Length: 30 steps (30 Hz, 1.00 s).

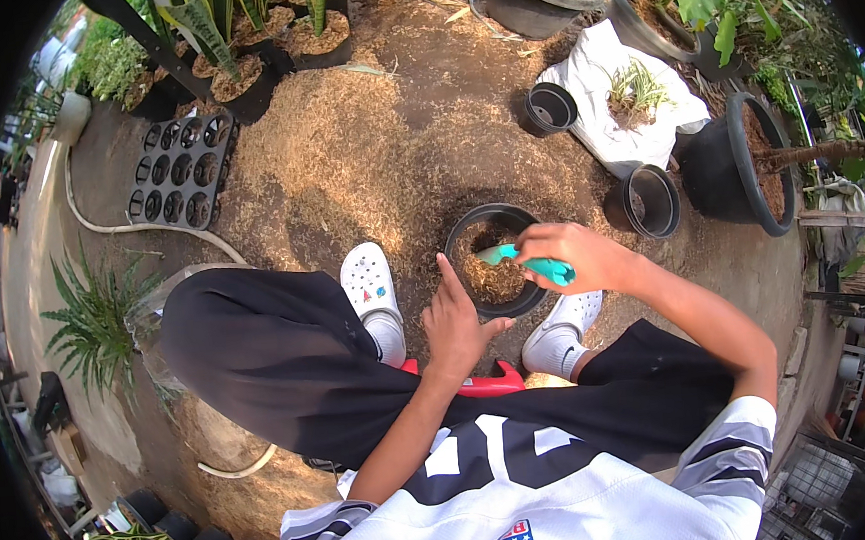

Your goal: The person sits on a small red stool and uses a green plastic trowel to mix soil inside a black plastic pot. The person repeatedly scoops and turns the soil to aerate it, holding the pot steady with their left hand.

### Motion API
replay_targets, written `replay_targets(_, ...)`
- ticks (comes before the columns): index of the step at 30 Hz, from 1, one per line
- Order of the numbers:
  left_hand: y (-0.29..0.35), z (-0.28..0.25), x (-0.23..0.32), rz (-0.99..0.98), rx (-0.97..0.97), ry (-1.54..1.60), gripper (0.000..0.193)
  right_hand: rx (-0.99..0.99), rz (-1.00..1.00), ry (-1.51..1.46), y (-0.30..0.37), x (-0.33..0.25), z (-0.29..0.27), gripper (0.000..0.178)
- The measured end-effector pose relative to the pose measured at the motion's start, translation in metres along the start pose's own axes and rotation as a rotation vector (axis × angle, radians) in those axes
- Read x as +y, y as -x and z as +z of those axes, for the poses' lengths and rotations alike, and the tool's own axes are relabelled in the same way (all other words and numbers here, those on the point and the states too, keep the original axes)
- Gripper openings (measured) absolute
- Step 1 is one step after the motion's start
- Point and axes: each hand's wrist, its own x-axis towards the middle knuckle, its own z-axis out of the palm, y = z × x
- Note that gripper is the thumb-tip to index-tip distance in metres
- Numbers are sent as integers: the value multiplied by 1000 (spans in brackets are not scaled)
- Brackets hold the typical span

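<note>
Between my feet stands a round black plant pot [490,211], partly filled with loose brown, husk-like material [492,284]. My left hand [453,321] rests against the pot's near left rim, thumb and fingers spread apart. Over the right side of the rim, my right hand [574,250] grips a teal hand trowel [551,269]. The trowel points left and its tip is down in the pot, at the loose fill. My fingers hide part of its handle.
Two black pots [550,108] [650,202] stand to the right, near a white sack [595,83] with a small plant [638,90] on it. A large potted tree [731,164] is farther right. At left lie a black cell tray [183,172] and a hose [129,228]. Something red [491,384] is beneath me.
</note>
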Motion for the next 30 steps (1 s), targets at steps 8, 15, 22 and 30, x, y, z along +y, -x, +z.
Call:
replay_targets(8,-5,0,-8,-3,16,5,157,-104,-43,218,14,-17,-27,49)
replay_targets(15,-13,-2,-10,-48,-55,52,158,-150,95,111,9,-18,-4,31)
replay_targets(22,-13,0,-15,-33,-54,92,159,-9,79,-21,-6,-18,-28,20)
replay_targets(30,-14,0,-14,-60,-75,58,161,150,214,-263,-1,-13,1,23)
